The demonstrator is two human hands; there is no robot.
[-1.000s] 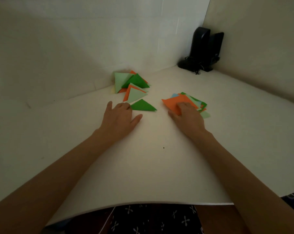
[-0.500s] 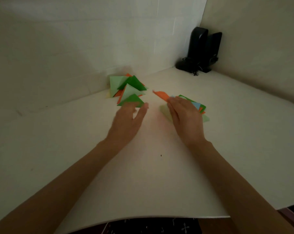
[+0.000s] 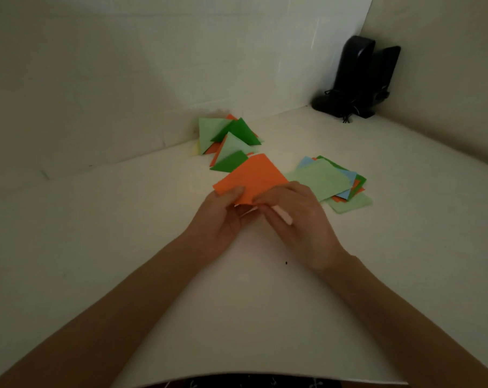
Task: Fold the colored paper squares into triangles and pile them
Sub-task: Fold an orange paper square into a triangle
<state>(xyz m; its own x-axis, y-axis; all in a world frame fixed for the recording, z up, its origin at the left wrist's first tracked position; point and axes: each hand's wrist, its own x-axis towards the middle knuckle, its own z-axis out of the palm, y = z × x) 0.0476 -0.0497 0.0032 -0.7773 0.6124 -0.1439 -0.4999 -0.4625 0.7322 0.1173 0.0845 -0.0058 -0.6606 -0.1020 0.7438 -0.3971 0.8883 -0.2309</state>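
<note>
Person, head view. Left forearm (image 3: 111, 317) and right forearm (image 3: 391, 317) are bare along their whole visible length, as are the left hand (image 3: 223, 217) and the right hand (image 3: 296, 219). At the bottom edge, between the arms, lies a strip of dark garment (image 3: 251, 382) printed with small white cross-like marks.

White table (image 3: 125, 247), matte. On it: a stack of paper squares (image 3: 321, 177), lying flat, light green sheet on top. Left of the stack, nearer the wall: heap of folded triangles (image 3: 228, 141). Well behind the stack, in the corner: black device (image 3: 357, 79). In front of the stack: small dark speck (image 3: 286, 263).
</note>
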